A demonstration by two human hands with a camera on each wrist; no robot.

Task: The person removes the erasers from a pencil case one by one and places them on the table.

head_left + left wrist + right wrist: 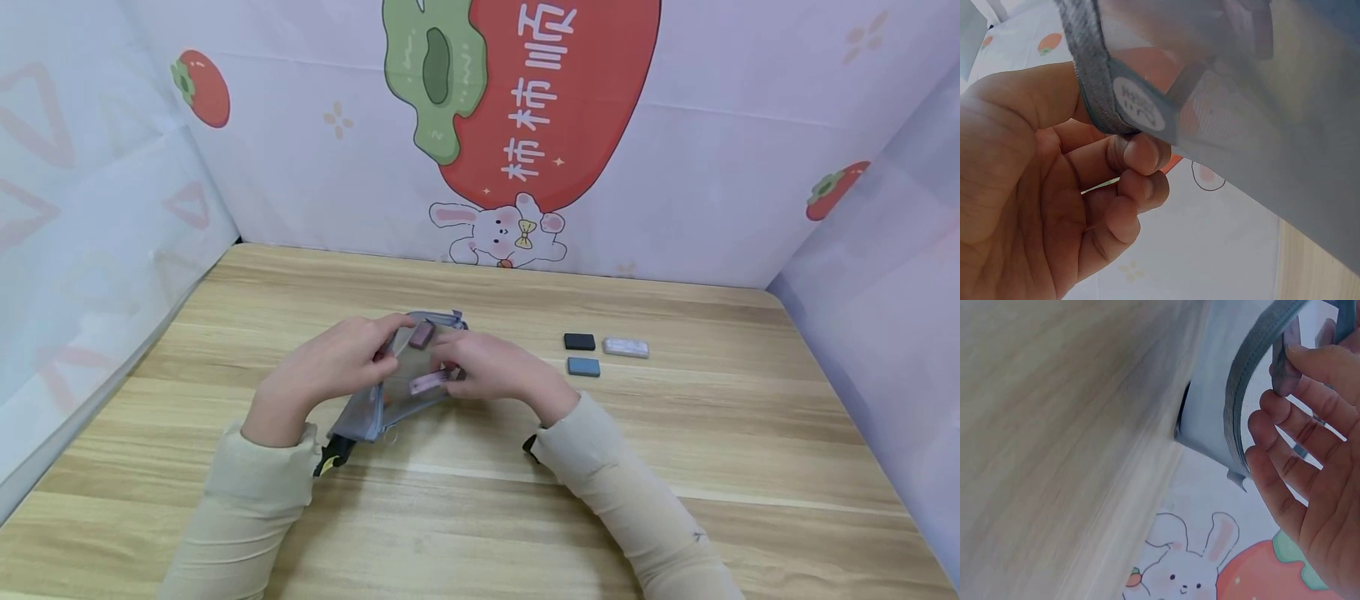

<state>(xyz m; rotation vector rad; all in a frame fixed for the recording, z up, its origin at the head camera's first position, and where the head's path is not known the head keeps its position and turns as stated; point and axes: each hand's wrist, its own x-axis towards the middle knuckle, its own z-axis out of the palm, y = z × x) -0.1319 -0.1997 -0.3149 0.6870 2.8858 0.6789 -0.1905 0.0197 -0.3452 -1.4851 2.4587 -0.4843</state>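
Observation:
A grey translucent zip pouch (397,367) stands tilted on the table with its mouth facing the person. My left hand (326,362) pinches the pouch's zip edge (1094,75), beside a round white label (1138,103). Between thumb and fingers, my right hand (491,367) holds a small pale-purple block (429,382) at the pouch's mouth. The right wrist view shows this block (1285,365) upright, framed by the curved zip. A maroon block (422,335) shows at the upper part of the pouch.
Right of the pouch lie a black block (579,342), a whitish block (626,347) and a blue block (583,367) on the wooden table (480,525). Behind the table hangs a printed cloth backdrop (300,167), with similar cloth at both sides.

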